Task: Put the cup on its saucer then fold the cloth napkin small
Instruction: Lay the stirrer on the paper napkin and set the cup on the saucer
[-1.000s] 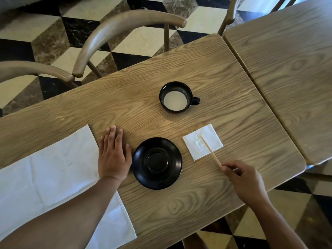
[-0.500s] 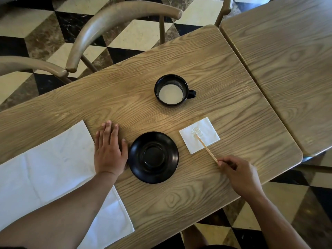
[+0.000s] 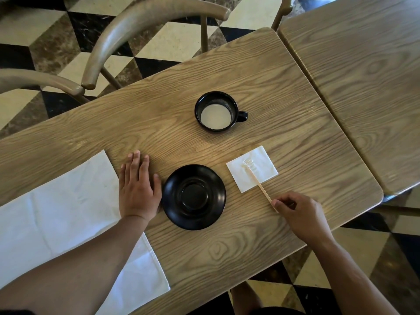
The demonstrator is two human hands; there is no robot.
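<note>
Flanking saucer, both hands, tabletop bare beyond.

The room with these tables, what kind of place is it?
Probably a café or restaurant. Two wooden tables stand edge to edge, curved-back chairs sit on a checkered stone floor, and a cup of pale drink waits near its saucer.

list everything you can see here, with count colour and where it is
cup: 1, black, pale liquid inside, on the table beyond the saucer
saucer: 1, black, empty, near centre
cloth napkin: 1, white, spread at the left
paper napkin: 1, white, right of the saucer
stir stick: 1, light wood, tip on the paper napkin
tables: 2, wood grain, side by side
chairs: 2, tan, far side
left hand: flat on the table beside the saucer
right hand: pinching the stir stick
</note>
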